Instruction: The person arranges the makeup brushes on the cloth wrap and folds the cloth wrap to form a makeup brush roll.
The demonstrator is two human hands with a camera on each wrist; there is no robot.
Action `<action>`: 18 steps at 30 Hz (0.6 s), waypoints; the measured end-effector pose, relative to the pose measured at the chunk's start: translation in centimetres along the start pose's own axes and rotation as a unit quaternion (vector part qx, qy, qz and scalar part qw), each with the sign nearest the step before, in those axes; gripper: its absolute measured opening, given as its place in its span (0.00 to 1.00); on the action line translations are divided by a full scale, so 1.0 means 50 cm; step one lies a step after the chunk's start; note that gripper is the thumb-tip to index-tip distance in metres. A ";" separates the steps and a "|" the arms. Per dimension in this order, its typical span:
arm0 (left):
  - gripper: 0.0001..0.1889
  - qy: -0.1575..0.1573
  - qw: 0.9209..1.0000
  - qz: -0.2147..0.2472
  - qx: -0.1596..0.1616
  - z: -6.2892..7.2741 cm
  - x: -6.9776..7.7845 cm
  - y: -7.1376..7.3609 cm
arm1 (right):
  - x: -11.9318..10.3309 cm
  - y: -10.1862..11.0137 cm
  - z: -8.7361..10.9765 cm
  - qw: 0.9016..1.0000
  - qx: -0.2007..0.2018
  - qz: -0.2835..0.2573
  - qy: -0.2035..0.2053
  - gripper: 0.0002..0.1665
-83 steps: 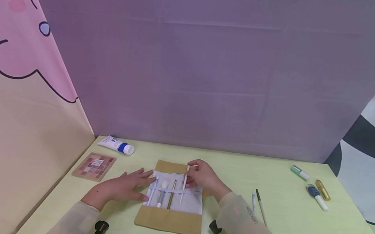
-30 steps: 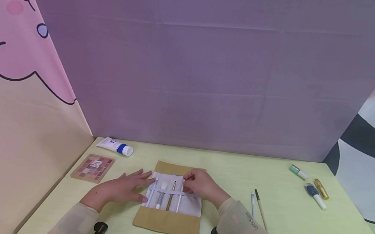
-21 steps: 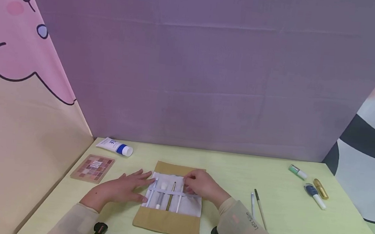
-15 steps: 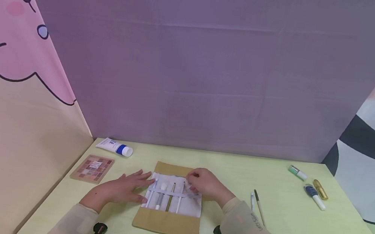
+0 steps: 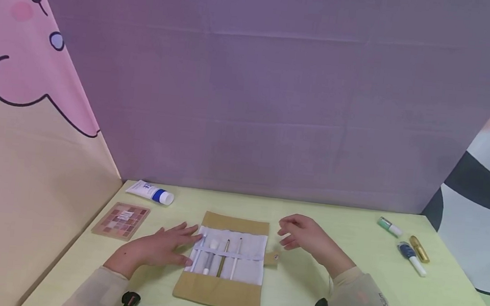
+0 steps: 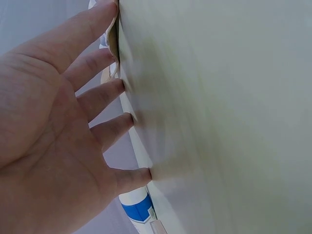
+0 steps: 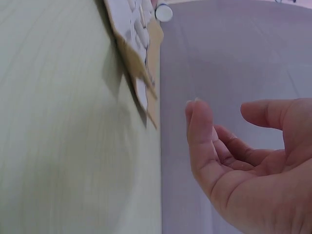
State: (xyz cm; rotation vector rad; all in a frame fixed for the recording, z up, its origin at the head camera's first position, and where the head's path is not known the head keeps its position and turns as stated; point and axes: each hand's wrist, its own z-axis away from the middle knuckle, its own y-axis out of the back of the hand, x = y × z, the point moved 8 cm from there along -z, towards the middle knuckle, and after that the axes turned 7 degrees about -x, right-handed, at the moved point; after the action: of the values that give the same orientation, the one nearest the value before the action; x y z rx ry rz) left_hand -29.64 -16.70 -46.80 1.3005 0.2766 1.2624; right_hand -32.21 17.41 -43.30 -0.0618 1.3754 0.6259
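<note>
A tan roll-up case [image 5: 217, 291] with a pale lining lies unrolled on the table. Its elastic strap crosses several slim tools, among them a white-tipped thick brush [image 5: 210, 258], a gold stick [image 5: 223, 258] and a slender white stick [image 5: 236, 259]. My left hand [image 5: 161, 245] rests at the case's left edge with spread fingers; in the left wrist view its fingertips touch the table and the edge. My right hand [image 5: 308, 235] hovers right of the case, above its snap tab [image 5: 271, 259]. The right wrist view shows bent fingers, thumb apart, nothing between them.
A white-and-blue tube [image 5: 150, 191] and an eyeshadow palette [image 5: 121, 220] lie at the left. On the right are a green bottle with white cap [image 5: 390, 227], a gold tube [image 5: 419, 248] and a dark blue bottle with white cap [image 5: 412, 258]. Walls border the table.
My right hand slid the slender white stick down under the strap, let it go and moved off to the right. Its sleeve now covers the two sticks on the table. My left hand stayed put.
</note>
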 end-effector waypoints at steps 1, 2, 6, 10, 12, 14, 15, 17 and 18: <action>0.41 0.000 1.000 0.000 -0.001 0.000 0.000 0.000 | 0.003 0.008 0.008 1.000 0.002 0.000 0.000 0.25; 0.41 0.000 1.000 0.000 -0.002 0.000 0.000 0.000 | 0.007 0.016 0.015 1.000 0.005 0.001 -0.001 0.26; 0.41 -0.001 1.000 0.003 -0.004 0.000 0.000 0.000 | 0.019 0.053 0.041 1.000 0.020 0.007 -0.005 0.27; 0.41 -0.002 1.000 0.004 -0.005 0.000 -0.001 -0.001 | 0.036 0.088 0.064 0.999 0.029 0.024 -0.013 0.28; 0.41 -0.002 1.000 0.004 -0.005 -0.001 -0.002 -0.001 | 0.046 0.103 0.075 0.999 0.029 0.029 -0.018 0.29; 0.41 -0.002 1.000 0.005 -0.004 -0.001 -0.002 -0.001 | 0.056 0.116 0.084 0.999 0.026 0.030 -0.022 0.29; 0.41 -0.002 1.000 0.005 -0.004 0.000 -0.002 -0.001 | 0.061 0.122 0.088 0.999 0.024 0.029 -0.024 0.29; 0.41 -0.001 1.000 0.005 -0.004 0.000 -0.002 -0.001 | 0.072 0.133 0.096 0.999 0.021 0.030 -0.030 0.30; 0.41 0.000 1.000 0.005 -0.004 0.000 -0.001 -0.001 | 0.077 0.139 0.099 0.999 0.020 0.031 -0.032 0.30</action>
State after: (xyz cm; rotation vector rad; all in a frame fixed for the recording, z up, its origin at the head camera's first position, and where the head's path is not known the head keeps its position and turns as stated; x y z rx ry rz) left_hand -29.66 -16.74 -46.85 1.2969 0.2651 1.2710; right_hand -30.67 26.63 -43.60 0.0337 1.3306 0.6462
